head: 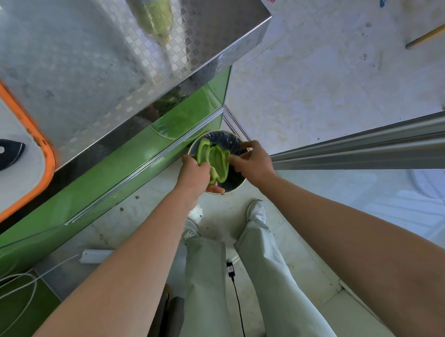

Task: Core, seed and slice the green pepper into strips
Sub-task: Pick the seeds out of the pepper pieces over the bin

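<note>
Seeding step: green pepper (216,161) held right above the bin (228,140).
Left hand (195,173) grips the opened pepper, fingers curled round it, long axis pointing away from the person. Right hand (254,162) has its fingertips bunched, pinching the pepper's right edge. Beyond the bin and well left of it: counter (87,72), cutting board (15,175), knife (4,153). Nothing looks in the way.

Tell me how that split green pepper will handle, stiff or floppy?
Probably fairly stiff: the green pepper holds its curved shape though the left hand grips just one side. Likely light for its size, being opened and hollow.
</note>
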A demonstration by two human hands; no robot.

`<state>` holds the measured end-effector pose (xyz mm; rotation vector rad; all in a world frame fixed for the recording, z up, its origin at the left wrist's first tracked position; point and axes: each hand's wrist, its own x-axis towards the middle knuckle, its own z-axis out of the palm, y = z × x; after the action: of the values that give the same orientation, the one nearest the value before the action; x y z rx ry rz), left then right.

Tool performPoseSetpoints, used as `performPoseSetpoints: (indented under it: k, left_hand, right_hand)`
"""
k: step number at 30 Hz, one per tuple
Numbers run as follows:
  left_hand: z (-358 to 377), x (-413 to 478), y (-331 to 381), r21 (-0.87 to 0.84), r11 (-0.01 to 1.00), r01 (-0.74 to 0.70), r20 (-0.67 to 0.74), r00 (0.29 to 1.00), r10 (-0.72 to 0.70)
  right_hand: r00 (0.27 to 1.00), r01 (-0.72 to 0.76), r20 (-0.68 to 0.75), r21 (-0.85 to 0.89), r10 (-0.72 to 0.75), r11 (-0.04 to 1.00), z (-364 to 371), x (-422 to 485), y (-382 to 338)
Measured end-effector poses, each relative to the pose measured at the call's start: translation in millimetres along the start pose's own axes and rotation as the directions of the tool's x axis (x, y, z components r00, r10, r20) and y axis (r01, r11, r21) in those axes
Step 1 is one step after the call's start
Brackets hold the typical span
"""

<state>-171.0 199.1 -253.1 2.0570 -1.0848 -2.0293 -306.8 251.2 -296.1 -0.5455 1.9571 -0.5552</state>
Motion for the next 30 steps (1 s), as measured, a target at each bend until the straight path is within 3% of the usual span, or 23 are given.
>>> performPoseSetpoints:
  k: [2,4,6,8,10,11,13,15,17,19,21,23,25,26,28,30]
  left_hand:
    - [-1,3,-3,0.055,0.998,-0.004,-0.027,1.000,0.005]
    - [-3,6,-5,0.074,0.997,-0.008,-0.046,0.999,0.011]
    - [-5,7,-5,0.089,0.996,-0.007,-0.031,0.999,0.009]
    - [-6,6,-5,0.129,0.991,-0.016,-0.016,1.000,0.018]
    - [-7,6,-5,0.158,0.987,-0.032,-0.022,0.999,0.036]
    - [-7,6,-5,0.165,0.986,-0.037,-0.028,0.999,0.042]
    - [-9,6,-5,0.183,0.982,-0.051,-0.033,0.998,0.058]
    - [-11,5,-5,0.219,0.973,-0.070,-0.035,0.996,0.079]
    - [-11,3,-7,0.248,0.966,-0.078,-0.048,0.995,0.093]
    - [-11,2,-8,0.249,0.965,-0.078,-0.050,0.994,0.093]
    - [-12,2,-8,0.242,0.967,-0.079,-0.030,0.996,0.089]
    - [-12,2,-8,0.241,0.967,-0.083,-0.013,0.996,0.088]
    - [-13,3,-8,0.242,0.966,-0.088,-0.021,0.995,0.096]
    - [-14,3,-8,0.244,0.966,-0.090,-0.025,0.995,0.099]
    - [-15,3,-8,0.243,0.966,-0.088,-0.022,0.995,0.096]
    - [-16,2,-7,0.219,0.972,-0.085,-0.007,0.996,0.089]
  right_hand:
    - [0.989,0.044,-0.146,0.077,-0.032,0.996,-4,4,1]
    - [0.992,0.111,0.054,0.043,-0.113,0.993,-7,1,-3]
    - [0.964,0.164,0.230,-0.117,-0.134,0.980,-3,-5,-4]
    - [0.992,0.113,0.079,-0.156,-0.102,0.981,-2,-1,-3]
    - [0.997,0.052,-0.060,-0.008,-0.053,0.999,-3,-1,-5]
    - [0.998,0.058,-0.023,0.023,-0.058,0.998,-3,-2,-7]
    - [0.982,0.124,0.152,-0.092,-0.109,0.988,-3,-5,-7]
    - [0.991,0.117,0.081,-0.143,-0.106,0.983,-2,-4,-4]
    - [0.993,0.081,-0.083,-0.041,-0.084,0.996,-4,0,-3]
    - [0.996,0.086,0.029,0.008,-0.086,0.996,-5,-2,-7]
    - [0.975,0.110,0.205,-0.100,-0.088,0.989,-5,-6,-8]
    - [0.995,0.074,0.076,-0.118,-0.065,0.990,-4,-4,-7]
    - [0.998,0.041,-0.036,-0.003,-0.041,0.999,-4,-1,-8]
    - [0.999,0.041,0.027,0.032,-0.041,0.999,-4,-2,-10]
    - [0.973,0.078,0.223,-0.076,-0.059,0.994,-5,-5,-11]
    - [0.987,0.066,0.155,-0.148,-0.043,0.987,-4,-5,-11]
